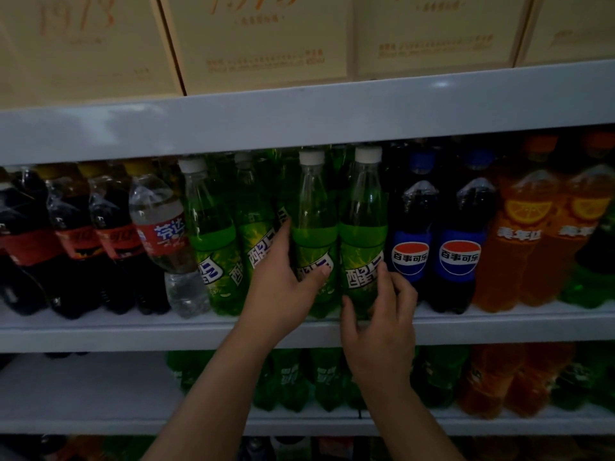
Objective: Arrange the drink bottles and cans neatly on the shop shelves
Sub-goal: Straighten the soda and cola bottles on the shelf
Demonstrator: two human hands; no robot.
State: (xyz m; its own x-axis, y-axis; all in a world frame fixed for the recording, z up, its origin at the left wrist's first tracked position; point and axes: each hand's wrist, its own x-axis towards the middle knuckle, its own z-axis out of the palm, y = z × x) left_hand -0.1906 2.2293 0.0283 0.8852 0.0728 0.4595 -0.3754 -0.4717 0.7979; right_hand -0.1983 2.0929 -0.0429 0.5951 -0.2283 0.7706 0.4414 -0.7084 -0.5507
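Two bare forearms [206, 394] are reaching up from the lower edge toward a dim shop shelf [133, 327]. The left hand [283, 287] is wrapping round the left green bottle [314, 224], with its thumb [321, 272] lying across the front label and its fingers [283, 234] curling behind the bottle's far side. The right hand [379, 327] is gripping the right green bottle [364, 224] low down. Its thumb is pressing near the base, and its fingers, held close together, are hooking round the side next to a Pepsi bottle.

Both held bottles are standing upright and touching each other at the shelf's front edge. Each is wearing a white cap and a green label with white characters reading 醒目, partly covered by the hands.

Just left of the left fingers, two more green bottles [213, 234] are showing the same label. Beyond them a clear bottle [163, 227] is leaning, its red label carrying characters that look like 芬达. Further left, dark cola bottles [113, 234] are wearing red labels too dim to read.

Just right of the right fingers, two Pepsi bottles [459, 254] with blue caps are showing a red, white and blue circle reading 百事可乐. Past them, orange bottles [519, 247] are showing an orange-slice picture and 美年达.

Above the fingers, pale boxes [266, 41] are carrying faint, blurred numerals. Below the hands, lower-shelf bottles [293, 377], green and orange, are standing in rows.
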